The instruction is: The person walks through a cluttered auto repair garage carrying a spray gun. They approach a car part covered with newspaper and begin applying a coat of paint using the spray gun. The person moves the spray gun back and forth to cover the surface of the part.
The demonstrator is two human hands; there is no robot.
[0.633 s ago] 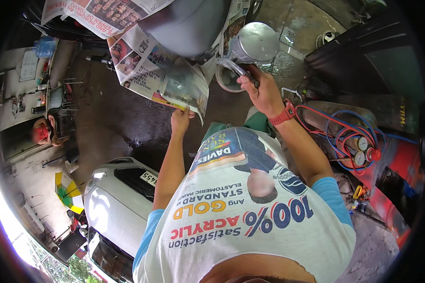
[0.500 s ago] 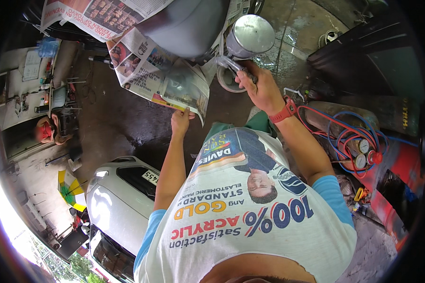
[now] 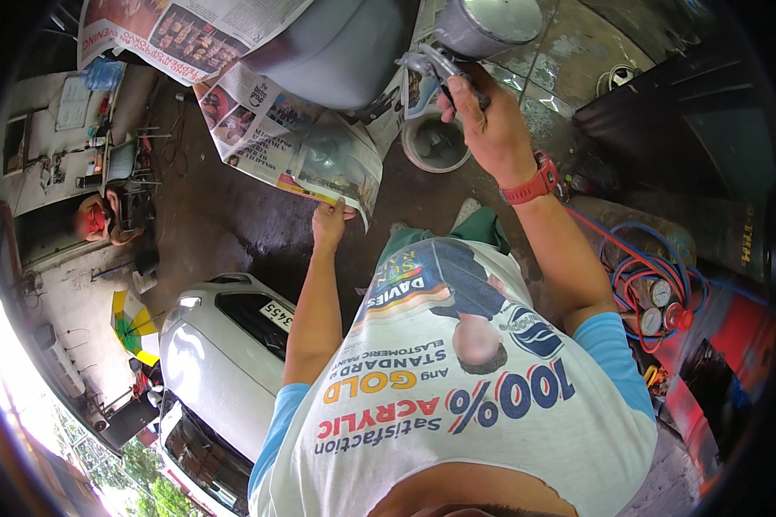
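My left hand (image 3: 328, 224) pinches the lower edge of a newspaper sheet (image 3: 263, 159), which hangs below a smooth grey painted panel (image 3: 336, 52). In my right hand (image 3: 502, 133) is a spray gun (image 3: 431, 65), gripped by its handle with the fingers wrapped round. The gun's round metal cup (image 3: 491, 21) is tilted and reaches the upper edge of the view. It is beside the right side of the panel, and the nozzle points toward the panel and paper. More newspaper (image 3: 185, 34) covers the area at the panel's left.
A pale bucket (image 3: 408, 146) stands on the wet floor beneath the gun. Red and blue hoses (image 3: 634, 250) with pressure gauges (image 3: 655, 308) lie at right by a gas cylinder. A white car (image 3: 220, 345) is at lower left, near an umbrella (image 3: 132, 327). Another person (image 3: 99, 220) sits far left.
My right hand has moved up and to the right with the spray gun, uncovering more of the bucket. My left hand stays at the paper's edge.
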